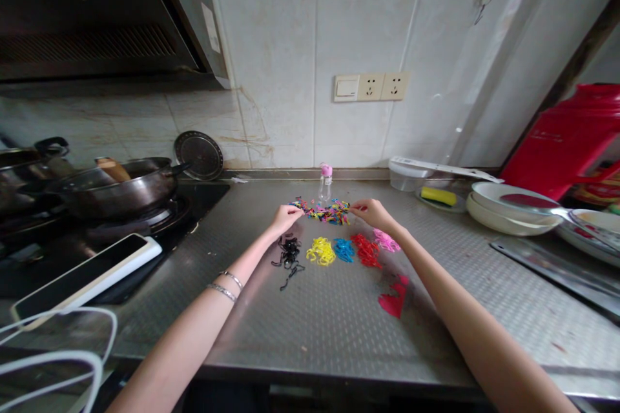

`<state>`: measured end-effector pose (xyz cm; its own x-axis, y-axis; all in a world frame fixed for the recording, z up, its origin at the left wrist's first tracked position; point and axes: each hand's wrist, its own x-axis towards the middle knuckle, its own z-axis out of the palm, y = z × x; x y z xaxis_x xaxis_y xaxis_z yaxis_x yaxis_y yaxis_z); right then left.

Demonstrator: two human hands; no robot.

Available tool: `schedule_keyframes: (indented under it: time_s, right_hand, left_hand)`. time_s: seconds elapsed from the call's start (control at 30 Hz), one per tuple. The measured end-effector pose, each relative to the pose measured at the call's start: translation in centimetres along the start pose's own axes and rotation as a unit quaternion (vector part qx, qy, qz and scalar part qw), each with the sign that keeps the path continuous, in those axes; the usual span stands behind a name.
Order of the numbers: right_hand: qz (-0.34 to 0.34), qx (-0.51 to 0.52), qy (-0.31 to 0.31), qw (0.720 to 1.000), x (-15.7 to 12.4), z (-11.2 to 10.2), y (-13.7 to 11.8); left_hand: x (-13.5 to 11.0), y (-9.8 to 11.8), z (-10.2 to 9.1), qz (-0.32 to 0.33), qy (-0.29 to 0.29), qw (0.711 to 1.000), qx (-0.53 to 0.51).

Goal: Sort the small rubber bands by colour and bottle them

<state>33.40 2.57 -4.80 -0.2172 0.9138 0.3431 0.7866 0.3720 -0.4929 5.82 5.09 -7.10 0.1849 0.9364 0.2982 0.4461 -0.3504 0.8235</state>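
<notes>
A mixed heap of thin, many-coloured strands (329, 213), which look like small rubber bands, lies on the metal counter. At its left end is my left hand (285, 218), fingertips pinched together. My right hand (372, 211) pinches at the right end. What either hand holds is too small to make out. Closer to me lie sorted piles: black (289, 250), yellow (320, 251), blue (343, 250), red (367, 250) and pink (386, 240). A clear bottle with a pink cap (326, 182) stands upright behind the heap. A red flat piece (394, 297) lies near my right forearm.
On the left are a stove with a steel pan (121, 190) and a white-edged device (92, 277) with white cables (97, 361). To the right are a plastic tub (407, 177), a yellow sponge (438, 196), bowls (513, 216), a cleaver (557, 274) and a red thermos (562, 142).
</notes>
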Motion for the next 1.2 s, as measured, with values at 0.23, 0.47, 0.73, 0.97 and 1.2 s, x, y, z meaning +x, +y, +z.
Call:
schedule_keyframes:
  time_s: [0.23, 0.47, 0.73, 0.97, 1.2]
  right_hand:
    - [-0.038, 0.09, -0.242, 0.965, -0.4, -1.5, -1.2]
    - [-0.05, 0.105, -0.266, 0.957, -0.4, -1.4, -2.0]
    - [-0.122, 0.089, -0.255, 0.955, -0.7, 0.7, -5.9]
    - [-0.076, 0.037, -0.124, 0.989, -0.2, 0.4, -3.8]
    - [0.025, -0.06, -0.022, 0.998, 0.0, 0.7, 0.8]
  left_hand:
    - [0.1, -0.2, -0.1, -0.003, -0.002, 1.0, -0.01]
    - [0.3, -0.7, 0.0, 0.008, 0.0, 1.0, -0.021]
    - [0.3, -0.9, 0.1, 0.006, -0.006, 1.0, -0.024]
    - [0.1, -0.7, 0.1, 0.003, -0.005, 1.0, -0.022]
    - [0.1, -0.6, 0.0, -0.013, -0.004, 1.0, 0.009]
